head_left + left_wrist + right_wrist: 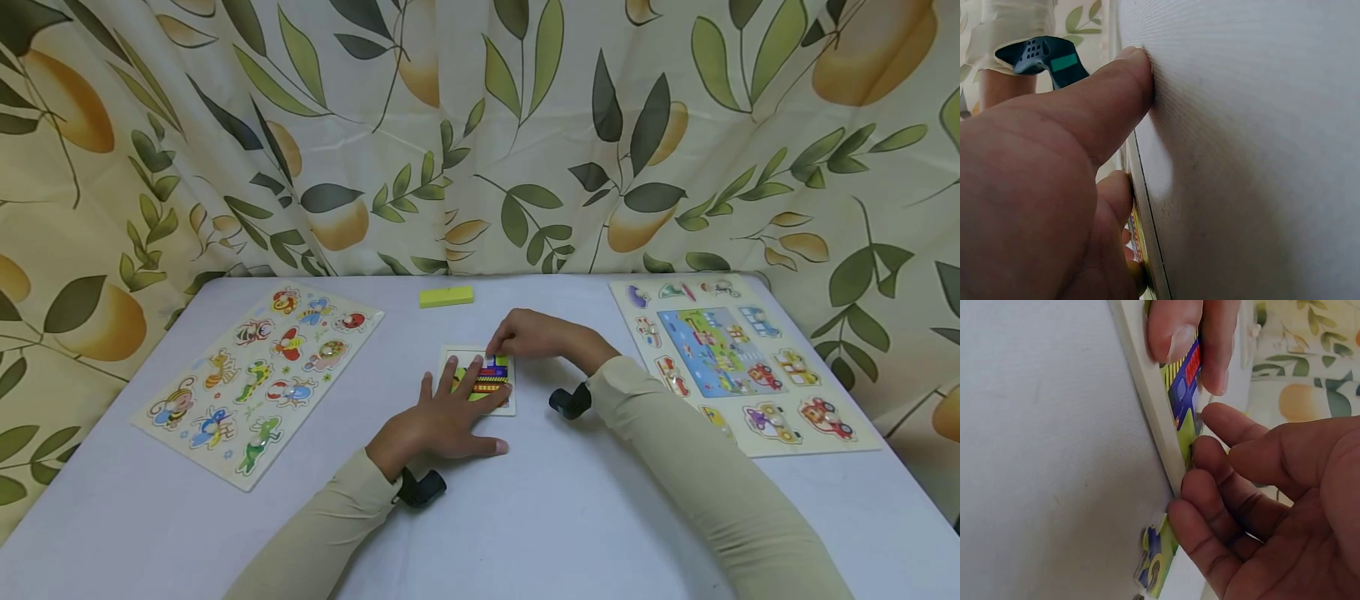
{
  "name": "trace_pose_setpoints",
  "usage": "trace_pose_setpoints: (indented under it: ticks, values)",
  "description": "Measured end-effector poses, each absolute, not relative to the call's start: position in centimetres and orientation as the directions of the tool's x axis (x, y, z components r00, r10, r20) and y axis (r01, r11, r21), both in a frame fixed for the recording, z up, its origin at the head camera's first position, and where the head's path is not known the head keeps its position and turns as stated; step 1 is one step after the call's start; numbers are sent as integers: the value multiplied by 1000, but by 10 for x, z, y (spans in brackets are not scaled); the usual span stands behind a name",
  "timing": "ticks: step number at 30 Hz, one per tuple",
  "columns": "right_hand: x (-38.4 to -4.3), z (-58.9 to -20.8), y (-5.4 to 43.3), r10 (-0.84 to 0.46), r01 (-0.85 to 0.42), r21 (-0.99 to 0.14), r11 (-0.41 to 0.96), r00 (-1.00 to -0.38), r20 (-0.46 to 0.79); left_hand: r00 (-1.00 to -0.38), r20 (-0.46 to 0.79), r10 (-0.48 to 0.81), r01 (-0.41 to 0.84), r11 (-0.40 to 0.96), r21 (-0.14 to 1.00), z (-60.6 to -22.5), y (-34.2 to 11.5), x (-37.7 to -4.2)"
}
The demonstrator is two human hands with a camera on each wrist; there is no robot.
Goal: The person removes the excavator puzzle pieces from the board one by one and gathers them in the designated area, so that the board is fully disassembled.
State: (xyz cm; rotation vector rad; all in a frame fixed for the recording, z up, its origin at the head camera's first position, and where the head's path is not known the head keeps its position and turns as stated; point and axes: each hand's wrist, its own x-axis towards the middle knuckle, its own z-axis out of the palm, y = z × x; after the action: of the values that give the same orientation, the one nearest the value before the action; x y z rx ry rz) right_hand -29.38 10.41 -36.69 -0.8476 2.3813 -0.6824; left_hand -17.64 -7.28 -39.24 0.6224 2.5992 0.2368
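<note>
A small jigsaw puzzle (pixel 480 386) in a pale frame lies mid-table, its picture red, blue, yellow and green. My left hand (pixel 447 418) rests on it with spread fingers, thumb on the cloth. At the frame's far right corner, my right hand (pixel 542 335) has curled fingers and thumb at a green puzzle piece (pixel 1186 439); the fingers partly hide the contact. In the right wrist view, a loose green and blue puzzle piece (pixel 1159 557) lies beside the frame, near the little finger. The left wrist view shows the frame's edge (pixel 1147 231) under the left fingers.
An insect picture board (pixel 306 385) lies at the left, and a vehicle picture board (pixel 761 433) at the right. A flat yellow-green block (pixel 446 297) sits near the back edge. A patterned curtain (pixel 480 167) hangs behind the white-covered table (pixel 540 517).
</note>
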Motion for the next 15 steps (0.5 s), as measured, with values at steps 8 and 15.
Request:
trace_pose_setpoints:
  ticks: [8,15]
  values:
    - [-292,-365,98,-673,-443,-558,702,-668,-316,-798,-387,463,385,884,265,-393,-73,-176]
    - [-291,-363,96,-675,-463,-531,709,-663,-323,-798,-381,468,385,881,275,-393,-74,-176]
